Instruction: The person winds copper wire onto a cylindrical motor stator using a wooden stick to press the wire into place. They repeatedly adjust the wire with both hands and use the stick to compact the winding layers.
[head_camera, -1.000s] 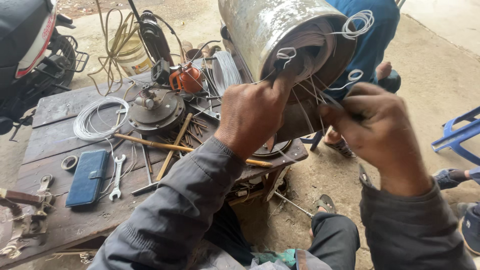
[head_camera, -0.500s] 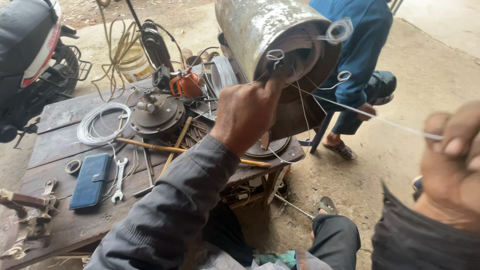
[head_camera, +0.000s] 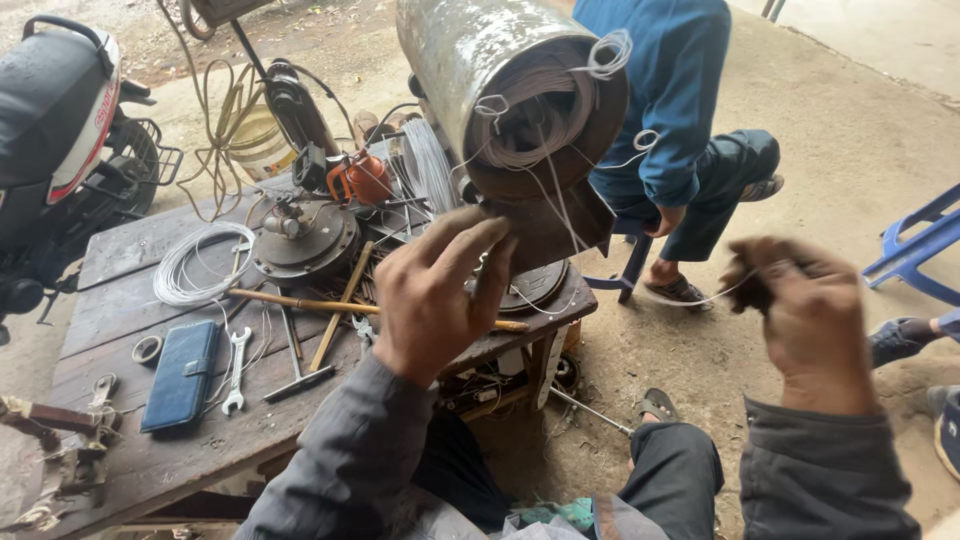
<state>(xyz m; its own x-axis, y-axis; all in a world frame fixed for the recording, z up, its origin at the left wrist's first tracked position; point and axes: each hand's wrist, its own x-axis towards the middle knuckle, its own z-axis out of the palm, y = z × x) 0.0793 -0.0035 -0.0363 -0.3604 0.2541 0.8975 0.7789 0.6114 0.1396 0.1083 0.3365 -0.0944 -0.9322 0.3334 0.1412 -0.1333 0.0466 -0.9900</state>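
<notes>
Soft even daylight, slight motion blur

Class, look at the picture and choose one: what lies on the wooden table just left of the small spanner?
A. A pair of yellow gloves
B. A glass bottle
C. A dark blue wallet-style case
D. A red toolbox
C: a dark blue wallet-style case lies flat on the wooden table, right beside the small spanner.
</notes>
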